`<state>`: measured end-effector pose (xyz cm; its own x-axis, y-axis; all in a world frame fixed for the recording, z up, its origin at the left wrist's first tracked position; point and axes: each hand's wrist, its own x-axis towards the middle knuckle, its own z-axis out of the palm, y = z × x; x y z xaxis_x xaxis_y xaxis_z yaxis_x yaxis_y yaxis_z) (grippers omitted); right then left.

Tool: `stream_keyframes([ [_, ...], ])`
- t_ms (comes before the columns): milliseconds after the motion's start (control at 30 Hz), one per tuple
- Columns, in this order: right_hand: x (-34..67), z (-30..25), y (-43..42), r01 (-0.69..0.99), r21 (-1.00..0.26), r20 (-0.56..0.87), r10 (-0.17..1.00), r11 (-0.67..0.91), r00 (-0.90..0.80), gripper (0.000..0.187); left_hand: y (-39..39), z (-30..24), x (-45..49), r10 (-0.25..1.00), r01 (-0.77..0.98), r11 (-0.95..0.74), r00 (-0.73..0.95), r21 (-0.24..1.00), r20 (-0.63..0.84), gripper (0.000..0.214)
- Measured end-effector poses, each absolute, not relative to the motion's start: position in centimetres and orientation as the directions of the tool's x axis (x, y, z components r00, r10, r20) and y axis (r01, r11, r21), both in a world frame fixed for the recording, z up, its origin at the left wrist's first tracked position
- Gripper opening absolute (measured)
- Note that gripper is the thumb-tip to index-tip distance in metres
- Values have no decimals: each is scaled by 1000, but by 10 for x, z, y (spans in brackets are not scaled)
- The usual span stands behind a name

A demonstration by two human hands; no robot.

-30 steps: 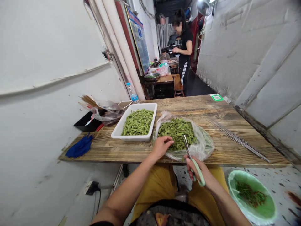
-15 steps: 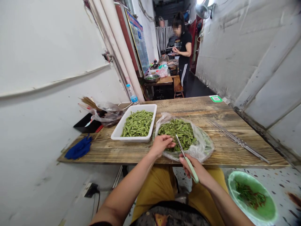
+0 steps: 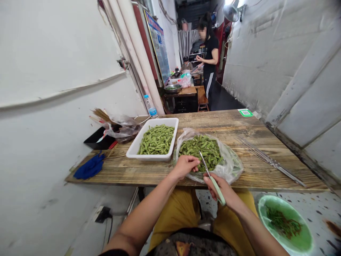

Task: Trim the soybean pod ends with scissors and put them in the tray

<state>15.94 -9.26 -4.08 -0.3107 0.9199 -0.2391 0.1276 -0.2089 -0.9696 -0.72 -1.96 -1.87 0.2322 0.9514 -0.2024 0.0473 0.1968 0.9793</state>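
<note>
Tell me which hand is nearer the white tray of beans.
Left. The left hand rests on the bag just right of the tray; the right hand, holding scissors, is farther right at the near edge of the table.

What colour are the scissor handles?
Light green, on the scissors in the right hand; the head view shows them.

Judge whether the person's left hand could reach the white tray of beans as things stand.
Probably yes. The left hand lies at the near edge of the bag; the white tray stands just left of it, open-topped, with only bare table between. The right hand holds the scissors.
</note>
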Motion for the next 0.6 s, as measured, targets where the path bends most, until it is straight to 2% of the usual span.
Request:
stream_keyframes([
  [200, 159, -34, -94, 103, -966, -256, 918, -236, -304, 43, -20, -16, -8, 938, 21, 225, 265, 974, -222, 26],
  [467, 159, -32, -93, 120, -965, -254, 940, -232, -226, 36, -20, -15, -8, 874, -121, 422, 319, 899, -367, 28],
  [600, 161, -41, -93, 103, -969, -242, 945, -224, -222, 39, -19, -14, -6, 865, -198, 463, 315, 864, -391, 23],
])
